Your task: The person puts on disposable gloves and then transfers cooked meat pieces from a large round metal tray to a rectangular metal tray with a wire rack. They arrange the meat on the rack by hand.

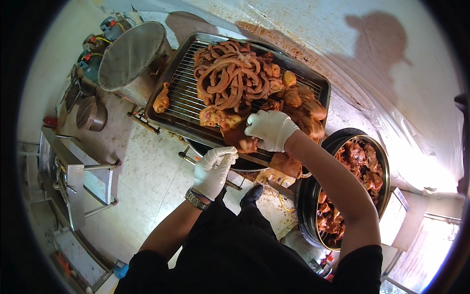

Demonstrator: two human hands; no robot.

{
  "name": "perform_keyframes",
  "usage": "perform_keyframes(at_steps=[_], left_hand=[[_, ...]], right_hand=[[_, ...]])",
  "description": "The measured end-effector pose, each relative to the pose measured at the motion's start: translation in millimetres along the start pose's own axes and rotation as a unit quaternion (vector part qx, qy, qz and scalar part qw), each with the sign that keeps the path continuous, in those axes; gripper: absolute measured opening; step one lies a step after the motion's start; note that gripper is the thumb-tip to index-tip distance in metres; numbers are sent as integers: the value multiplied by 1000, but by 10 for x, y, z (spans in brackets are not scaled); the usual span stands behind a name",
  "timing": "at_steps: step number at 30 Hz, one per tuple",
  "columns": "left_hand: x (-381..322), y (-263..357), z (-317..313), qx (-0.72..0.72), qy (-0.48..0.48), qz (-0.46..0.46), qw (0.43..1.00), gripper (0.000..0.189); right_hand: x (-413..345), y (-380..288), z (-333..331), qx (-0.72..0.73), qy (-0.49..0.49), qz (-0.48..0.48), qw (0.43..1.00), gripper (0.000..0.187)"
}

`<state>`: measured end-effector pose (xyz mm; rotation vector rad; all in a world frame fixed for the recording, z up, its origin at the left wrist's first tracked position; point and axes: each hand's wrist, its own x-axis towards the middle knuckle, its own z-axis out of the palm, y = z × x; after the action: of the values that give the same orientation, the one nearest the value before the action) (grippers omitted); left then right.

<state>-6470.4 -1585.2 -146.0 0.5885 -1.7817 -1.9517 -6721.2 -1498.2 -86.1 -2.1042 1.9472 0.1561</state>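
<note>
My right hand (273,129), in a white glove, is over the front of a metal tray (176,130) with a wire rack (180,93). Its curled fingers grip the edge of a brown piece of cooked meat (235,136). Just in front of the tray's near edge is my gloved left hand (213,171), fingertips drawn together with nothing visible in them. Long curled strips of cooked meat (231,75) are heaped at the rack's centre. Browned meat pieces (306,106) fill its right end, while a lone chicken drumstick (161,98) lies far left.
On the right stands a round dark pan (385,183) holding glossy reddish-brown meat pieces (361,161). A tall metal pot (132,55) is behind the tray's left end, near several gas cylinders (91,66). A metal-framed stand (75,191) occupies the left. Plastic sheeting (330,47) covers the wall.
</note>
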Motion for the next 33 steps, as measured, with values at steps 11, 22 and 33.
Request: perform_keyframes(at_steps=[11,22,33], left_hand=[[85,105,8,-53,85,-79,992,34],[316,334,627,-500,-117,-253,820,46],[323,822,1640,-76,-184,-172,965,45]], right_hand=[[-152,304,10,462,110,219,853,32],[-574,-237,297,766,340,211,503,33],[-2299,-242,374,853,275,194,398,53]])
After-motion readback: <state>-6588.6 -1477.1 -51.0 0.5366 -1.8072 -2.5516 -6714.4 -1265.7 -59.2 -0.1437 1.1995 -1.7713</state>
